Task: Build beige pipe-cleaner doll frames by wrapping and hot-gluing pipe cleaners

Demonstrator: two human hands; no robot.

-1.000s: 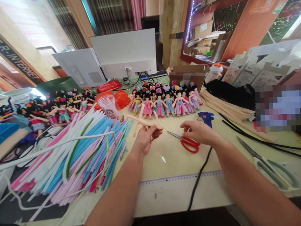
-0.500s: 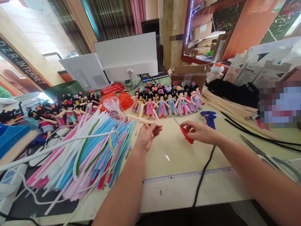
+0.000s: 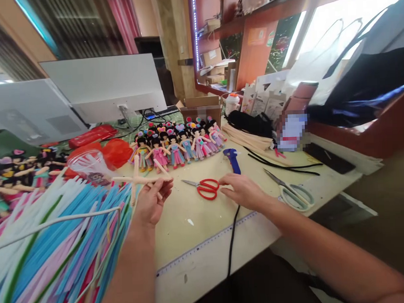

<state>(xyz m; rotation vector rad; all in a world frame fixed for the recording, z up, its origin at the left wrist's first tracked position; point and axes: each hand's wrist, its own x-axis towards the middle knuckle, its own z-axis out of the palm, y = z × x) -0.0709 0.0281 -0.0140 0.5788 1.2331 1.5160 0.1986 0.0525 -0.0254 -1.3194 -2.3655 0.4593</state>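
Observation:
My left hand (image 3: 153,198) is closed on a doll body of beige pipe cleaners (image 3: 136,179), pinching it at its right end. Its beige limbs stick out to the left and upward. Red-handled scissors (image 3: 208,189) lie flat on the table, blades pointing left. Just right of their handles is my right hand (image 3: 243,190), fingers loosely bent and apart, with nothing in them; whether the fingertips touch the handle I cannot tell. Behind that hand lies a blue glue gun (image 3: 232,159), its black cord running toward the front edge.
Finished dolls (image 3: 178,143) stand in rows at the back. Colourful pipe cleaners (image 3: 69,244) heap up on the left. On the right lie larger pale-handled scissors (image 3: 292,192), black pipe cleaners (image 3: 250,123) and a phone (image 3: 330,157). A ruler strip (image 3: 198,248) runs along the front.
My right hand has let go of the red scissors, which now lie on the table. My left hand still holds the beige doll body. The view has turned to the right.

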